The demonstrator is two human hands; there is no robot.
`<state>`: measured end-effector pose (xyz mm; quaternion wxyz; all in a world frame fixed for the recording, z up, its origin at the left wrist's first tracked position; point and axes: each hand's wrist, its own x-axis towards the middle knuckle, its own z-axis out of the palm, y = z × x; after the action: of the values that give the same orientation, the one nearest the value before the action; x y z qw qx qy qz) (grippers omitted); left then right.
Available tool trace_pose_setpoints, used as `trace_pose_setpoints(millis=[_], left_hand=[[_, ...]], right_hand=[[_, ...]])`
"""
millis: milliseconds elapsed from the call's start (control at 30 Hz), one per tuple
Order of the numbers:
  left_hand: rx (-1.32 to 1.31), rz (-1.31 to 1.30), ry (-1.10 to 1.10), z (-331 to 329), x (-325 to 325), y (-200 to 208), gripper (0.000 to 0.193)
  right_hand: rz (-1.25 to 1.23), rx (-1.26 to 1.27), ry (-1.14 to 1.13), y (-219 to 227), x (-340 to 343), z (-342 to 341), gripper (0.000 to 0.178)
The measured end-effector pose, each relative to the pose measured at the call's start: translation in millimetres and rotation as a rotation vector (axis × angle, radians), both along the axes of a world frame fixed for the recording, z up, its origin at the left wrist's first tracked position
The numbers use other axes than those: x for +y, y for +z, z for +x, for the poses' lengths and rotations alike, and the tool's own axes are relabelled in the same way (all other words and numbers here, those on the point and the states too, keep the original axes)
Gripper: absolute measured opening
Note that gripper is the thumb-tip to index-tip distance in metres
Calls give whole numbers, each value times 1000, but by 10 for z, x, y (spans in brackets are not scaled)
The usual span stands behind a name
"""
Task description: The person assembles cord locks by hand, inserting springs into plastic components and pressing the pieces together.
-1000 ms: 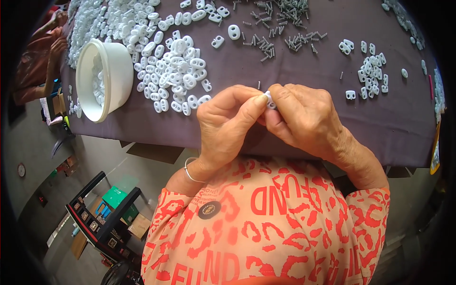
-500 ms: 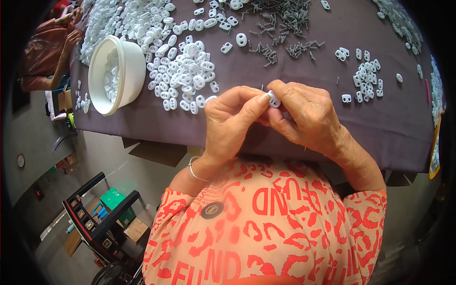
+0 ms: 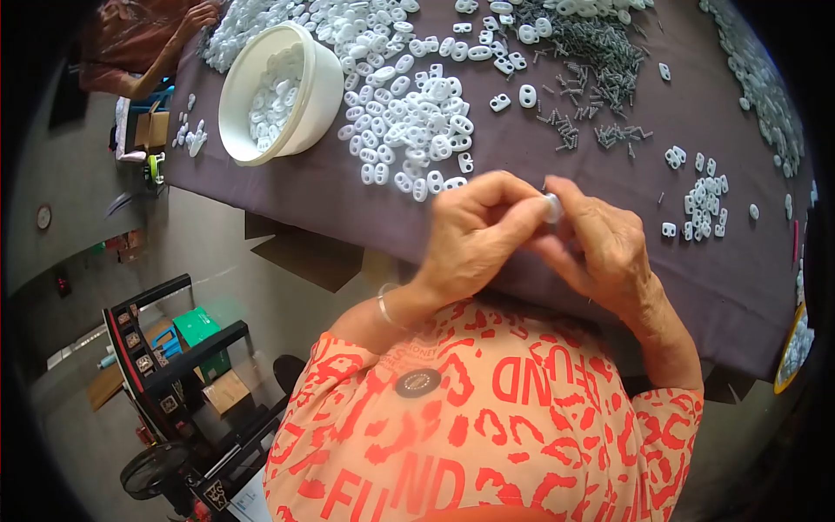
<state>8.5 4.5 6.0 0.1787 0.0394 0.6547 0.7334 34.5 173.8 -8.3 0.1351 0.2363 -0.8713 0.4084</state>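
Just above the table's near edge, a small white plastic cord lock [image 3: 553, 208] is pinched between the thumb and index finger of my left hand [image 3: 480, 233]. My right hand [image 3: 606, 248] is closed against its other side, the index fingertip at its top. Fingers and blur hide part of the piece. Beyond my left hand lies a heap of white oval cord lock parts [image 3: 417, 117] with two holes each. Past my right hand is a smaller group of white cord lock pieces [image 3: 703, 204]. Small metal springs [image 3: 600, 65] are piled farther back.
A white tub [image 3: 326, 87] of white parts stands on the purple-grey tablecloth [image 3: 287, 196] at left. More white parts [image 3: 757, 96] line the far right, by a pink stick [image 3: 795, 240]. A person's arm [image 3: 161, 65] shows at upper left. A fan [image 3: 155, 470] stands lower left.
The view has shifted, so the table and hands sit farther right and lower. The cord lock has turned in my fingers; its holes, visible before, are blurred now. Both hands still hold it.
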Motion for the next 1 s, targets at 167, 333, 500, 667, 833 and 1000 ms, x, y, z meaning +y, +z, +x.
trace_pose_setpoints(millis=[167, 333, 500, 667, 833, 1000], left_hand=[[662, -389, 515, -472, -667, 360, 5], [920, -904, 543, -1052, -1196, 495, 7], [1204, -1118, 190, -555, -753, 244, 14], [994, -1178, -37, -397, -414, -27, 16], [954, -1074, -78, -437, -339, -75, 18], [819, -734, -58, -338, -216, -50, 11]], right_hand=[[-90, 39, -28, 42, 68, -23, 53], [-42, 147, -9, 45, 16, -52, 47], [-30, 143, -30, -13, 55, -63, 42], [-24, 133, -32, -29, 46, -39, 39], [-23, 168, -40, -17, 31, -48, 36], [-29, 137, -59, 1, 35, -44, 34]])
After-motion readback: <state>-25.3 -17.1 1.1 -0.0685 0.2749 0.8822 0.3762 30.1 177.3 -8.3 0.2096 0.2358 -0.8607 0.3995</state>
